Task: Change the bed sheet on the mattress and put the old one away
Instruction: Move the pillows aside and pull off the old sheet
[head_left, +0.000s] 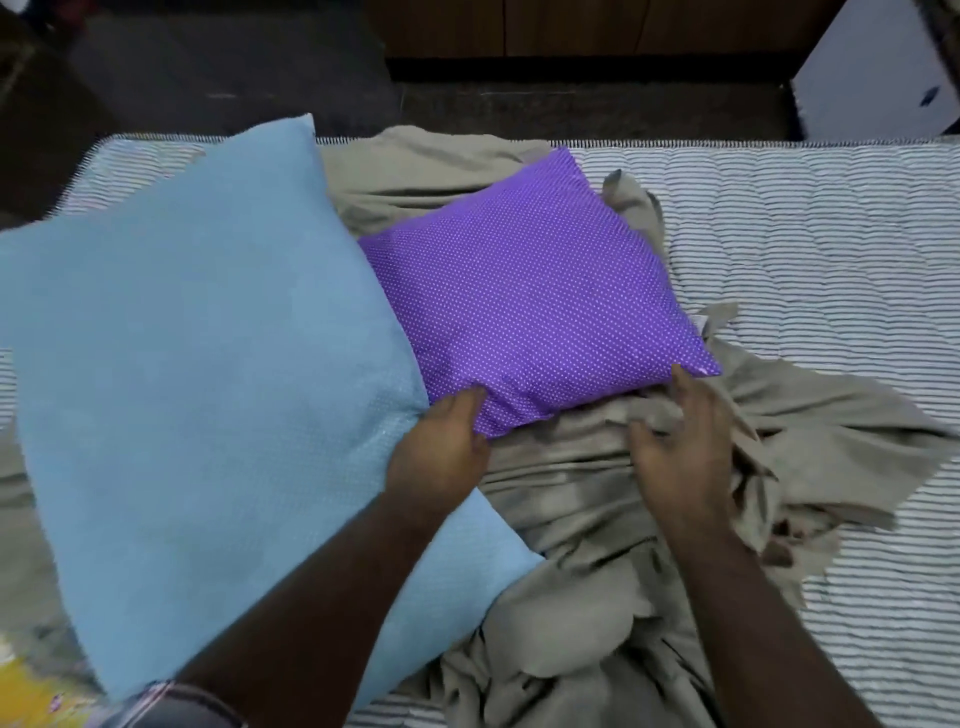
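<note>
A crumpled grey-beige bed sheet (587, 525) lies bunched across the middle of a striped mattress (810, 234). On the sheet rests a purple polka-dot cushion (524, 291). A large light-blue pillow (197, 364) overlaps the cushion's left side. My left hand (441, 447) pinches the cushion's near corner, with the thumb on top. My right hand (675, 441) is curled into the bunched sheet just below the cushion's right corner and grips a fold of it.
The bare striped mattress shows at the right and along the far edge. Beyond the bed are a dark floor, a wooden cabinet (571, 26) and a white object (872, 78) at the top right. A yellow patterned cloth (31, 691) peeks in at the bottom left.
</note>
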